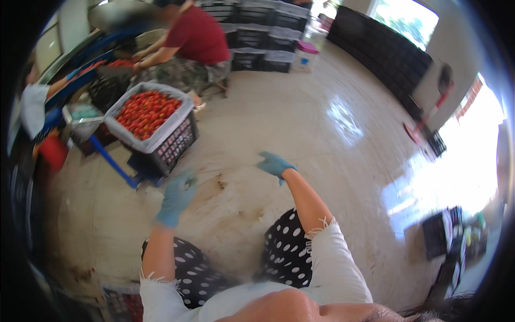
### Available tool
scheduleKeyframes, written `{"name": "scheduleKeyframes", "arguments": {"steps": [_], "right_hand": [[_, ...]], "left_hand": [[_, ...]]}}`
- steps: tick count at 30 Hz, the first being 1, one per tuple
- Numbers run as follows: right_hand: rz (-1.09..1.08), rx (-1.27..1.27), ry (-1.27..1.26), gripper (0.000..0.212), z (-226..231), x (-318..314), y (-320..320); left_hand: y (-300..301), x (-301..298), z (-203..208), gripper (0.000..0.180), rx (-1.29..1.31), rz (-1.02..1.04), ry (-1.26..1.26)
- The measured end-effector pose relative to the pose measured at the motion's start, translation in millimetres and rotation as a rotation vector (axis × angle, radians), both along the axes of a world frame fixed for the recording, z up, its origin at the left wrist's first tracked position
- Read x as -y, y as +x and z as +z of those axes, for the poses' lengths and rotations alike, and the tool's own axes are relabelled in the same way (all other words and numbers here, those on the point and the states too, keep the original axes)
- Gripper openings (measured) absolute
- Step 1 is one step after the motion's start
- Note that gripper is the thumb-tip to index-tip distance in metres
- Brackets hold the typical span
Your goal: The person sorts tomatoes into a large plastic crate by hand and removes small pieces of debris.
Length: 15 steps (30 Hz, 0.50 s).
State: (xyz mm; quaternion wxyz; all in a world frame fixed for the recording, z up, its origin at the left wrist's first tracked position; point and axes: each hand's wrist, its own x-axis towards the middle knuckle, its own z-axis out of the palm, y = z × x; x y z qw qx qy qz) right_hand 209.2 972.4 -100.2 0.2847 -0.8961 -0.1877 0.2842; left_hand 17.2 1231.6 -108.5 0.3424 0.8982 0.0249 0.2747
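Note:
My left hand (177, 199), in a light blue glove, hangs over the floor just in front of the crate of red fruit. It is smeared by motion, and whether its fingers hold anything cannot be made out. Further right, my right hand (276, 164), gloved the same, reaches forward over bare floor. Its fingers are stretched out with nothing in them. Beyond the left hand stands a dark plastic crate (174, 150) lined with pale sheeting. Small red fruit like cherry tomatoes (146, 114) fill it. Under it shows a blue base with a blue post (113, 162).
A person in a red shirt (199, 37) sits behind the crate at a long sorting line; another person's arm (59, 85) reaches in at far left. Stacked black crates (251, 37) stand at the back. A red-handled tool (441, 102) leans at right; boxes (437, 233) lie lower right.

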Motion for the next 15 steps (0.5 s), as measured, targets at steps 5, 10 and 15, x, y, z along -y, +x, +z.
{"name": "scheduleKeyframes", "arguments": {"steps": [5,10,15], "right_hand": [[0.153,0.053,-0.044,0.062,-10,-23,6],[0.288,0.066,-0.019,0.06,-19,-39,6],[0.367,0.123,0.004,0.06,-31,-41,19]], "left_hand": [[5,1,-2,0.02,0.02,-0.055,0.099],[0,-4,-11,0.021,-0.054,-0.009,0.078],[4,1,-15,0.027,-0.064,-0.006,0.117]]}}
